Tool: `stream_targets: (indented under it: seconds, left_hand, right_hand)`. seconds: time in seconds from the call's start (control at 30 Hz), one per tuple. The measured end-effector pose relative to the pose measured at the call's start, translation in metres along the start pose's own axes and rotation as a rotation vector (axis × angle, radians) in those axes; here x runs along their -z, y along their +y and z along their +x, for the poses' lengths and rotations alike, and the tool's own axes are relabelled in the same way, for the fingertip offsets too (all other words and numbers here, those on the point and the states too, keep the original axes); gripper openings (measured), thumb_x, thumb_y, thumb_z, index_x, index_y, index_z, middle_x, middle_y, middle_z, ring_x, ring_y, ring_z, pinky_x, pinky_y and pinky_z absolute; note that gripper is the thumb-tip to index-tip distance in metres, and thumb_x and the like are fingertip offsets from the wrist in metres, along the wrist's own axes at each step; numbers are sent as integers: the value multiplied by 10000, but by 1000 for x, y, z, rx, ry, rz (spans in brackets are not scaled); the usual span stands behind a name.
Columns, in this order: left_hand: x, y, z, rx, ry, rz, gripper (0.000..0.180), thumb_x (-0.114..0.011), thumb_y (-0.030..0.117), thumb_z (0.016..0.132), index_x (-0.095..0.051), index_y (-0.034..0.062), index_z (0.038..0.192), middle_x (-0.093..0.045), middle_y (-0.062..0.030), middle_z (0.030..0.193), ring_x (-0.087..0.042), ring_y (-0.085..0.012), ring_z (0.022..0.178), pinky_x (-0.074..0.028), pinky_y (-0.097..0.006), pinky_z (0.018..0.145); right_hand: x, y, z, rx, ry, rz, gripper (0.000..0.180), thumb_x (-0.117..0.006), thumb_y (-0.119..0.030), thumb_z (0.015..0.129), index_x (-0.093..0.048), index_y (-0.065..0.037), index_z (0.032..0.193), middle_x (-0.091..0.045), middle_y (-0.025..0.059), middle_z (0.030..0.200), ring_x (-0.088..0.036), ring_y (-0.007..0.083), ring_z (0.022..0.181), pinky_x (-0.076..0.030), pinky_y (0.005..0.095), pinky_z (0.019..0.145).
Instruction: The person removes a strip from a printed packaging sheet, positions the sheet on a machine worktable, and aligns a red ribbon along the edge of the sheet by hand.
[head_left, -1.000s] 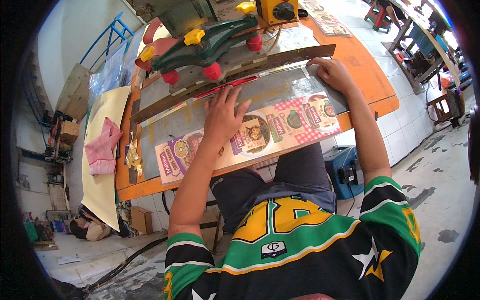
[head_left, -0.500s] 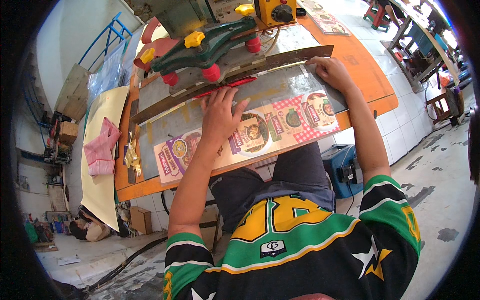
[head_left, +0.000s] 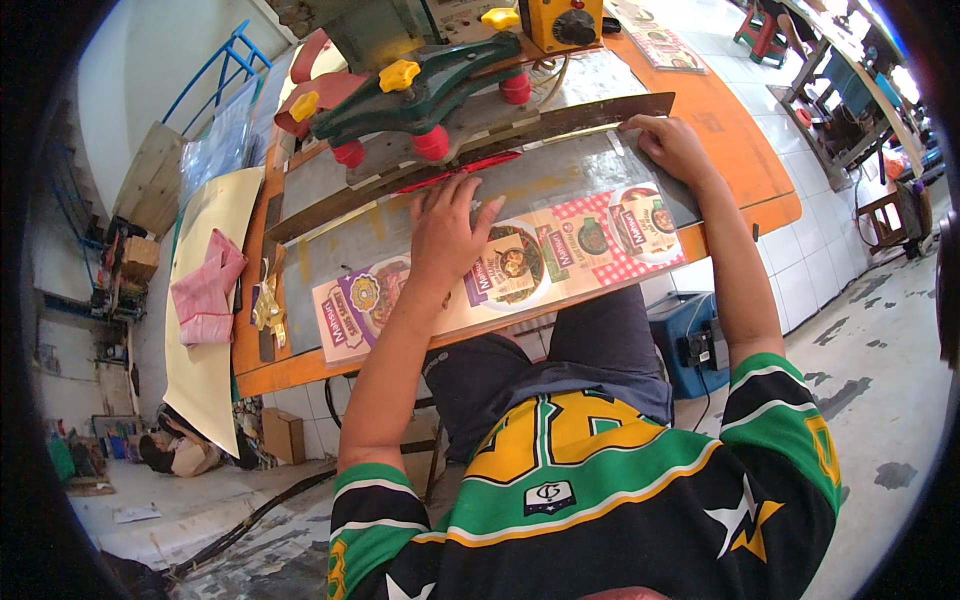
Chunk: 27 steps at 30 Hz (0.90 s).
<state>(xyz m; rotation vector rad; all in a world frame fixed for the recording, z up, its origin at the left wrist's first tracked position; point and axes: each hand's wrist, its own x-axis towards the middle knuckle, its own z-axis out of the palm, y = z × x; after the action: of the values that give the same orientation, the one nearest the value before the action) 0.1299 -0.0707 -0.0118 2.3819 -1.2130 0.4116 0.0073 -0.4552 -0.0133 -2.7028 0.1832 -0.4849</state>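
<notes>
A clear plastic sheet printed with food pictures lies on the grey metal bed of a press machine, its near edge along the table front. My left hand rests flat on the sheet with fingers apart, the tips close to a red strip under a long metal bar. At the bar's right end, my right hand touches the sheet's far right corner, index finger stretched out and the others bent. Above the bar sits the machine's dark green clamp frame with yellow knobs and red feet.
The machine stands on an orange table. To the left are a pink cloth on a cream sheet and gold scraps. A yellow control box stands behind, a blue box below right. Another person is low at far left.
The whole view has shifted slightly. Both hands keep their places on the sheet.
</notes>
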Motion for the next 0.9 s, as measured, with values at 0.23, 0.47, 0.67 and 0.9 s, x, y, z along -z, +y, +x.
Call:
stream_targets:
  seconds: [0.23, 0.47, 0.67, 0.9]
  left_hand:
    - [2, -1, 2, 9, 2, -2, 476, -606, 441, 1023, -666, 70, 1315, -663, -151, 1354, -598, -346, 1287, -332, -517, 1138]
    - [1, -1, 5, 22, -16, -22, 474, -589, 437, 1034, -665, 68, 1323, -671, -137, 1337, -599, -341, 1280, -325, -542, 1128]
    - [-3, -4, 0, 14, -20, 35, 473, -581, 434, 1040, -664, 63, 1322, -634, -126, 1397, -595, -336, 1290, -316, -543, 1137]
    - [-1, 2, 2, 41, -58, 52, 523, -586, 432, 1034, -636, 40, 1376, -532, -121, 1526, -564, -343, 1332, -316, -586, 1129]
  right_hand:
    - [0, -3, 0, -29, -19, 2, 260, -613, -128, 935, -752, -180, 1149, -758, 174, 1007, -716, 375, 961, -549, 494, 866]
    - [-6, 7, -1, 56, 59, 22, 299, -589, -89, 920, -743, -154, 1168, -718, 194, 871, -692, 370, 825, -532, 474, 776]
    - [-5, 5, 1, -14, -9, 25, 292, -614, -118, 923, -748, -211, 1164, -726, 156, 875, -707, 352, 869, -540, 484, 815]
    - [-6, 8, 0, 17, 26, 37, 304, -592, -86, 917, -750, -177, 1161, -722, 175, 871, -699, 357, 835, -537, 476, 799]
